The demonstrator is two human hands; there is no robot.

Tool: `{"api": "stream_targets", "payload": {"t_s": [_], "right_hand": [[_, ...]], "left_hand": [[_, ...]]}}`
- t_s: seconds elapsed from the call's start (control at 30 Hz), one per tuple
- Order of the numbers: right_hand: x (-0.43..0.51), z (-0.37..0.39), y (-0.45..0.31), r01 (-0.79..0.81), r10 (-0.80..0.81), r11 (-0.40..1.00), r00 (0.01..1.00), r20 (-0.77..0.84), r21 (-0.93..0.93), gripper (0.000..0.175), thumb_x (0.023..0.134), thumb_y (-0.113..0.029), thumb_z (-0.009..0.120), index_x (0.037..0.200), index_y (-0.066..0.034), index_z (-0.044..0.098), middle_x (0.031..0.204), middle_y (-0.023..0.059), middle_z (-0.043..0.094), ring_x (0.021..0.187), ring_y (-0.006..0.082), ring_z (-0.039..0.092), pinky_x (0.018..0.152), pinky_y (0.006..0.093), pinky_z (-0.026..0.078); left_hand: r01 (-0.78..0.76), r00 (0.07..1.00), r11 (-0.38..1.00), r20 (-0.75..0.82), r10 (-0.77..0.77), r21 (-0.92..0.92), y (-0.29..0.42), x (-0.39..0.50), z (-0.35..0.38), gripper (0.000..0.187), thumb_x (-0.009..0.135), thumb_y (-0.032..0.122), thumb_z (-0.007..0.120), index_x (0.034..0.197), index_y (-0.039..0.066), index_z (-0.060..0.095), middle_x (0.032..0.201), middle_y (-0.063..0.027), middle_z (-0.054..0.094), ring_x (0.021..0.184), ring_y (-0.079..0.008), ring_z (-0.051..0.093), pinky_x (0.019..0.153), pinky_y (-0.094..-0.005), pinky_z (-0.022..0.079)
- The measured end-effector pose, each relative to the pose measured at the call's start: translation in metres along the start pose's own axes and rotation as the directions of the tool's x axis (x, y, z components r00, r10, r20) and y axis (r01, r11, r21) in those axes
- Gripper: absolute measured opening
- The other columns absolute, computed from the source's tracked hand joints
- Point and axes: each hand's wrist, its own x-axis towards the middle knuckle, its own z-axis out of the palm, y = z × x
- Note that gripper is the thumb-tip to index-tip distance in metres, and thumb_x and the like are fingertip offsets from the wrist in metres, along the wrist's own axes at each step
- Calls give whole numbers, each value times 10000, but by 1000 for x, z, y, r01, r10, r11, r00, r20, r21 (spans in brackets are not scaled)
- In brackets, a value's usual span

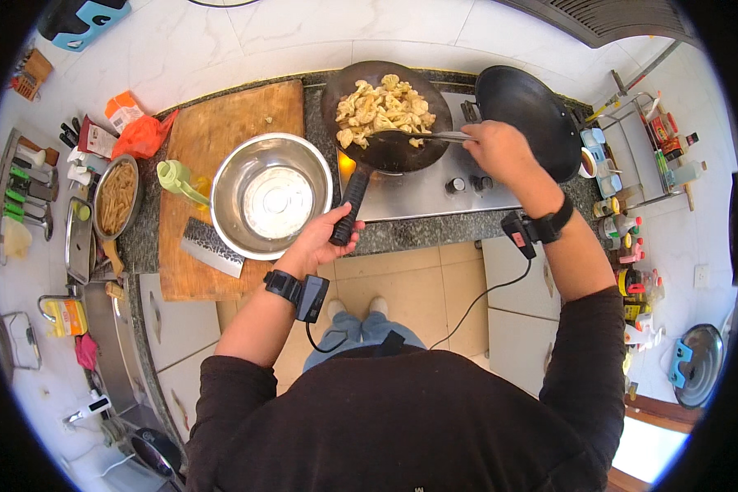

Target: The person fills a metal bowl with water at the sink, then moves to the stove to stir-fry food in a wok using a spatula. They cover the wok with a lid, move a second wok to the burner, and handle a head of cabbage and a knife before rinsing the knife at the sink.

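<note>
Cauliflower florets (384, 106) lie in a dark wok (406, 161) on the gas stove, with an orange flame showing at its lower left edge. My left hand (332, 232) grips the wok's black handle (352, 206). Closed around the metal handle of a spatula (446, 136) is my right hand (498, 147), over the wok's right rim. The spatula's head rests in the wok against the florets. Just left of my left hand stands a steel bowl (277, 197) with nothing in it, on a wooden cutting board (234, 114).
A cleaver (212, 248) and a green-lidded oil pot (175, 176) are on the board. A second dark wok (529, 123) stands at the stove's right. Left of the board is a bowl of pale strips (117, 197). Bottles (630, 249) line the right side. A range hood (603, 18) hangs above.
</note>
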Motion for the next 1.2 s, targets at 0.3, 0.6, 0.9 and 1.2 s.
{"api": "stream_targets", "payload": {"t_s": [0.3, 0.6, 0.9, 1.2], "right_hand": [[32, -64, 75, -379, 358, 923, 908, 217, 65, 293, 746, -258, 608, 681, 26, 632, 577, 177, 571, 525, 297, 570, 523, 377, 455], [35, 82, 114, -697, 398, 394, 717, 572, 599, 297, 766, -279, 649, 813, 11, 600, 571, 36, 468, 416, 127, 393, 347, 269, 292], [2, 114, 85, 137, 0, 902, 949, -317, 410, 238, 773, -201, 609, 939, -30, 626, 682, 124, 602, 588, 251, 566, 538, 340, 442], [-35, -27, 24, 148, -160, 986, 967, -198, -74, 229, 740, -167, 614, 956, -92, 617, 686, 97, 545, 654, 275, 576, 576, 369, 466]], "left_hand": [[-30, 999, 999, 25, 31, -42, -3, 2, -2, 291, 872, 335, 517, 943, 59, 458, 781, -87, 562, 547, -128, 497, 389, -220, 404], [-51, 998, 998, 35, 53, -43, -3, -1, 2, 259, 887, 313, 495, 942, 68, 430, 772, -86, 552, 527, -133, 483, 367, -213, 357], [-16, 999, 997, 43, 19, -71, -4, -3, 6, 237, 886, 309, 500, 927, 84, 434, 757, -72, 552, 522, -130, 481, 378, -218, 356], [2, 998, 994, 61, 5, -113, -13, 4, 10, 255, 879, 322, 512, 915, 79, 443, 740, -66, 555, 522, -133, 485, 404, -227, 374]]}}
